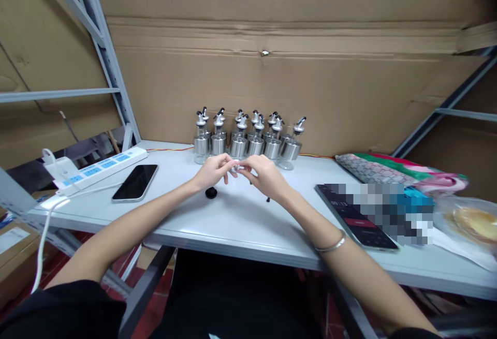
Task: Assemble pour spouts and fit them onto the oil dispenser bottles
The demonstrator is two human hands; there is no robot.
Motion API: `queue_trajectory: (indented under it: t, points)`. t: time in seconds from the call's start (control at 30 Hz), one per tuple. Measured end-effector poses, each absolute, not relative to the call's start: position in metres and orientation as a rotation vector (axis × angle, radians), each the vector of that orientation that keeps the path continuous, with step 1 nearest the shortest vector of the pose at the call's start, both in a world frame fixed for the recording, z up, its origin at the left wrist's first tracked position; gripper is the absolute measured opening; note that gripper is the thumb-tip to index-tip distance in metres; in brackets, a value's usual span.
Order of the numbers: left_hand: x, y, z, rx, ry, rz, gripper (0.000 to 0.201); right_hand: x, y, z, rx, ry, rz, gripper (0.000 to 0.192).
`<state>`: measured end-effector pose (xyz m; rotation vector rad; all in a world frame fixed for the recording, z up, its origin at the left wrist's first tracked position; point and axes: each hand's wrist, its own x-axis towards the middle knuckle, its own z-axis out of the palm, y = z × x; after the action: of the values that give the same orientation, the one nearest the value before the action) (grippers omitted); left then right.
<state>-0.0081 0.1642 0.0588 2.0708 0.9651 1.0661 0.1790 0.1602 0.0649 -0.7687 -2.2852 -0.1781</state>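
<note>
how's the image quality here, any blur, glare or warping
Head view: even light and mostly sharp; the shelf frame bows from wide-angle warping; a pixelated patch hides part of the table's right side; the phone screen shows soft glare; the small piece between both hands' fingers is too small to resolve.

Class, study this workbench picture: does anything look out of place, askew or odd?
Mostly orderly. The rightmost glass-and-steel dispenser bottle leans away from its upright group, and a small round black cap lies loose on the white table beneath the left hand.

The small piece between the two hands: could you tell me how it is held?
Both the left hand and right hand pinch the small silvery piece by its ends with fingertips.
</note>
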Motion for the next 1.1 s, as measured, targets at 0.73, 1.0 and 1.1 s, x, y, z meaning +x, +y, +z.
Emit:
queue_trajectory:
  t: [0.73, 1.0, 1.1]
  points:
    - [-0.011, 0.167, 0.052, 3.314, 0.666, 0.961, 0.048, 0.195, 0.147, 0.084, -0.984, -2.376, 0.515, 0.036]
    - [-0.010, 0.165, 0.055, 3.278, 0.663, 0.807, 0.052, 0.236, 0.165, 0.085, -1.376, -2.771, 0.721, 0.019]
    - [-0.010, 0.165, 0.055, 3.283, 0.660, 0.826, 0.052, 0.239, 0.171, 0.077, -1.477, -2.747, 0.765, 0.014]
